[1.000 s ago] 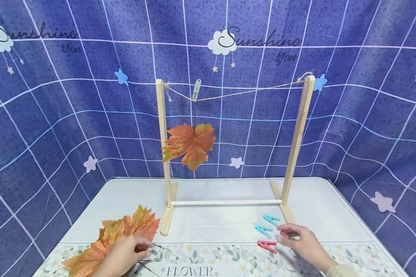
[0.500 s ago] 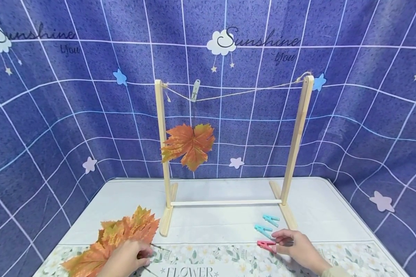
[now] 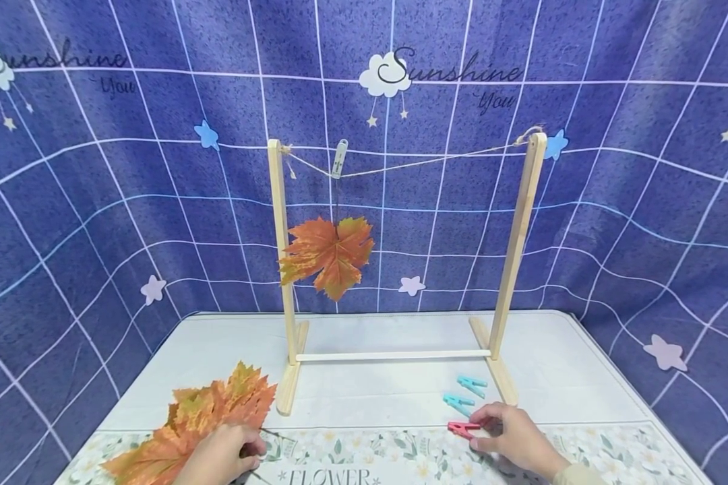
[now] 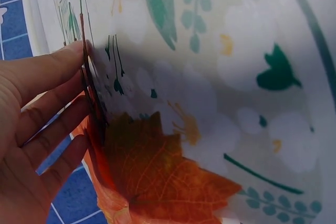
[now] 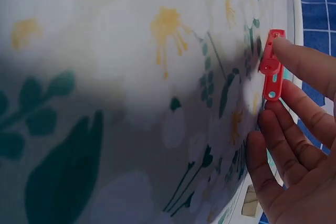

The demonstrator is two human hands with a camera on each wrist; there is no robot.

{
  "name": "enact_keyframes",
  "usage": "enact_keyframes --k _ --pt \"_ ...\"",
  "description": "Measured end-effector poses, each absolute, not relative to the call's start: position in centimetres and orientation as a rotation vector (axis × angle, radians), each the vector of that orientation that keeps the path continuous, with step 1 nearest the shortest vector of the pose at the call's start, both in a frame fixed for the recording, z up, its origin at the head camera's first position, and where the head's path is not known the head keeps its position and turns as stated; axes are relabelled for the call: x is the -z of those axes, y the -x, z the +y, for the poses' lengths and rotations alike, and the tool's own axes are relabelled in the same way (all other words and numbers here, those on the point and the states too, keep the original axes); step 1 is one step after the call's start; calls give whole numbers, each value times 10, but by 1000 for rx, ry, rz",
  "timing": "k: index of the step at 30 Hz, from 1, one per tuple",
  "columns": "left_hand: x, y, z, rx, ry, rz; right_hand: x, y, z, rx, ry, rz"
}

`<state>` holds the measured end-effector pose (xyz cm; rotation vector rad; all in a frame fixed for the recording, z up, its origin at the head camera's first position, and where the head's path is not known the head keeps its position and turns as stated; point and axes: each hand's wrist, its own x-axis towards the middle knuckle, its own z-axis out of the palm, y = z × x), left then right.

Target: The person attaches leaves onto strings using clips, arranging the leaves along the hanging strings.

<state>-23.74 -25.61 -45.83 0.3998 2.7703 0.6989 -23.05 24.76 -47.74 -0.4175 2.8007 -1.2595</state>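
At the front left my left hand (image 3: 224,453) lies over a pile of orange artificial maple leaves (image 3: 215,402). In the left wrist view its fingers, fairly straight, meet the dark leaf stems (image 4: 89,85), with the thumb tip right at them. My right hand (image 3: 516,434) has thumb and index finger at the right end of a red clothespin (image 3: 459,428), pinching it low over the floral cloth. In the right wrist view the thumb overlaps the red clothespin (image 5: 272,69). Two light-blue clothespins (image 3: 472,384) lie just behind it.
A wooden frame (image 3: 512,249) stands at the table's middle, with a low white crossbar (image 3: 394,355). Its sagging string (image 3: 425,162) carries a pale clothespin (image 3: 339,159) with one orange maple leaf (image 3: 334,256) hanging from it. A purple gridded curtain (image 3: 449,215) encloses the back.
My right hand has moved left and slightly down onto the red clothespin, its fingers coming around the right end. My left hand has settled slightly lower at the leaf stems.
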Motion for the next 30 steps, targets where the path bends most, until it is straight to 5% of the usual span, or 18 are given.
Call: enact_keyframes --k 30 --pt "454 237 -259 -589 -789 2912 476 233 246 1143 416 2850"
